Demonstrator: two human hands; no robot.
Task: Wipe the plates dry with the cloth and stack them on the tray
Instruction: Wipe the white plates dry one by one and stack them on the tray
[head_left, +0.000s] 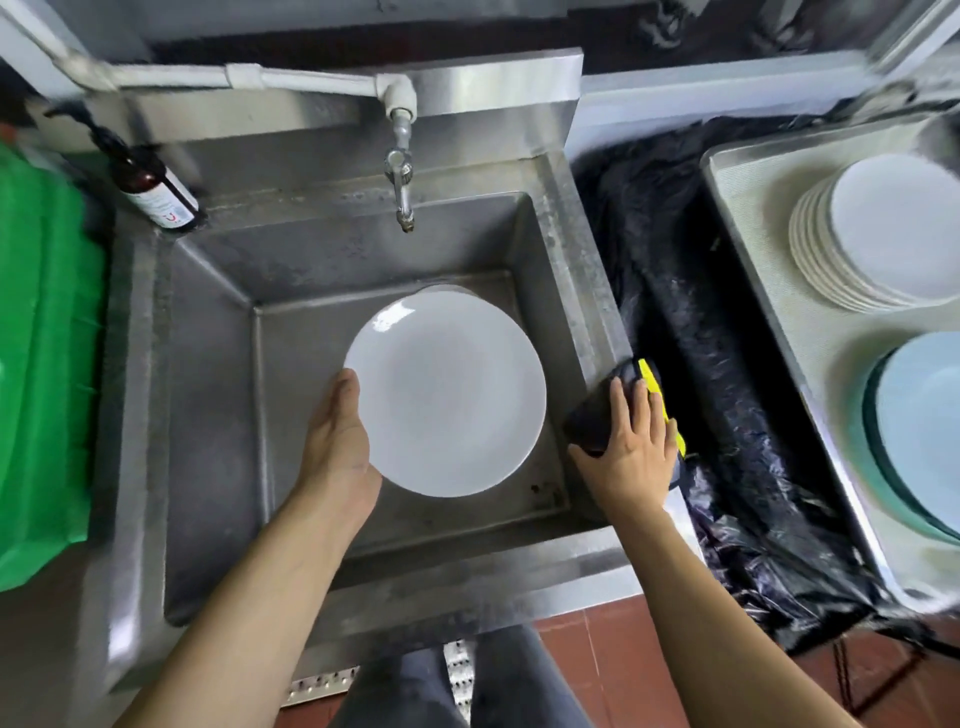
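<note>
My left hand (337, 441) grips the left rim of a white plate (447, 395) held over the steel sink (218, 332). The edge of another white plate (441, 287) peeks out behind it. My right hand (631, 447) rests on a dark cloth with a yellow edge (649, 376) lying on the sink's right rim, its fingers spread over the cloth. At the right, a metal tray (763, 249) carries a stack of white plates (878, 234) and a stack of pale blue plates (919, 431).
A tap (401, 182) juts over the sink's back. A brown pump bottle (150, 189) stands at the back left corner. Green plastic (41, 364) covers the left side. A black plastic bag (727, 395) fills the gap between sink and tray.
</note>
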